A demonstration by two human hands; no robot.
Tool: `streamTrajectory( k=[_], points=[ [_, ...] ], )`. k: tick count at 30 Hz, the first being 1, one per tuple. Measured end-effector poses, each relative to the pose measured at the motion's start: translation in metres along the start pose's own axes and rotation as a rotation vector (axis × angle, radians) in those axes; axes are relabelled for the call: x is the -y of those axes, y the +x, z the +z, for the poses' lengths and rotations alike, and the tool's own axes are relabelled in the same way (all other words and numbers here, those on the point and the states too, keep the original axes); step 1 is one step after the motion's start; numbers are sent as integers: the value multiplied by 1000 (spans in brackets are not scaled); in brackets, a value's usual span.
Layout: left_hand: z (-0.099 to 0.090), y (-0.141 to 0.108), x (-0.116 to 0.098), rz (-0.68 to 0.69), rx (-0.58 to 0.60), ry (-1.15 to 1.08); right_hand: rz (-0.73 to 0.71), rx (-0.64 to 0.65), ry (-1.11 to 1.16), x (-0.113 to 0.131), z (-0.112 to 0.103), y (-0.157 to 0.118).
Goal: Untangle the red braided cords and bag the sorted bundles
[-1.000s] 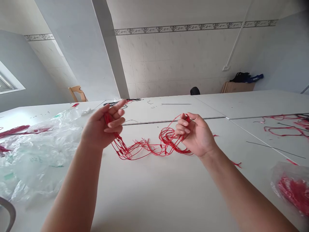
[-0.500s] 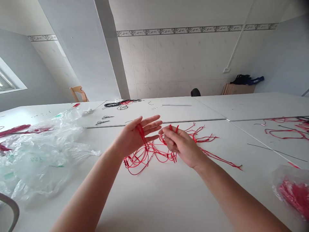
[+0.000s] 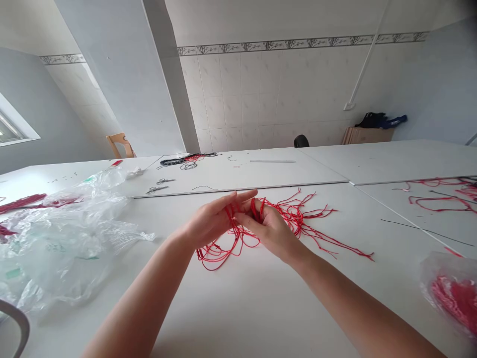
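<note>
**Hands:** Your left hand (image 3: 209, 222) and right hand (image 3: 273, 230) are together, fingertips meeting, both closed on the cord.

**Cord:** A tangle of thin, glossy red cord (image 3: 218, 258) runs through both hands. A loop droops below them onto the worktop, and loose strands fan out past your right hand toward the right.

**Worktop:** Smooth white worktop (image 3: 179, 308), with a straight seam just beyond your fingers.

**Left side:** A crumpled clear plastic bag (image 3: 55, 248) lies near your left forearm, with a red bundle (image 3: 22, 201) at the far-left edge.

**Right side:** A clear bag of red cord (image 3: 452, 293) sits at the right edge, well apart from your right forearm. Past a diagonal seam lie looser red cords (image 3: 443, 201) and a thin black wire (image 3: 425, 231).

**Far panel:** A black-and-red coil (image 3: 186, 160) and a pale straight strip (image 3: 272, 161) lie along it.
</note>
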State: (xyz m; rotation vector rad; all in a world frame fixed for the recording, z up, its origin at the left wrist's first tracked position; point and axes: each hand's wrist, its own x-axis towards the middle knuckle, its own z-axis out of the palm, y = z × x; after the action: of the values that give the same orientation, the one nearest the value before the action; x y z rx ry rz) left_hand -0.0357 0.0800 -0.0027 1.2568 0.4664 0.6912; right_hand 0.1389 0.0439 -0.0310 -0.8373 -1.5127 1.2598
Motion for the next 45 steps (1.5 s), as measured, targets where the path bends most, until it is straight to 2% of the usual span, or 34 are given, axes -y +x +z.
streamTrajectory(
  k=[4, 7, 10, 12, 16, 20, 23, 26, 32, 35, 39, 42, 45],
  points=[
    [-5, -2, -6, 12, 53, 19, 21, -148, 206, 7, -10, 4],
    [-12, -5, -10, 8, 24, -4, 16, -291, 490, 9, -20, 9],
    [-16, -6, -12, 27, -12, -40, 41, -291, 674, 9, -24, 12],
    [-16, -6, -12, 36, -14, -59, 84, -210, 629, 6, -22, 12],
    [-13, -4, -8, 43, 3, -52, 156, -21, 356, -2, -9, 9],
    [-8, -3, -3, 15, -18, -8, 117, 37, 120, -8, 2, 2],
    [-5, -2, -1, -16, 12, 11, 99, 51, 63, -7, 4, 0],
    [-5, -2, -2, -2, 9, 8, 78, -1, 92, -3, 1, 2],
    [-12, -3, -6, 12, 11, -13, 22, -244, 571, 6, -13, 9],
    [-12, -2, -6, 11, 2, -20, 65, -208, 656, 6, -13, 10],
    [-7, -2, -4, 1, -18, -15, 123, -52, 413, 0, -3, 7],
    [-3, -1, -2, -36, -56, 1, 59, -19, 173, -3, 4, 1],
    [0, -1, 0, -96, -55, 41, 12, -24, 29, -2, 7, -4]
  ],
)
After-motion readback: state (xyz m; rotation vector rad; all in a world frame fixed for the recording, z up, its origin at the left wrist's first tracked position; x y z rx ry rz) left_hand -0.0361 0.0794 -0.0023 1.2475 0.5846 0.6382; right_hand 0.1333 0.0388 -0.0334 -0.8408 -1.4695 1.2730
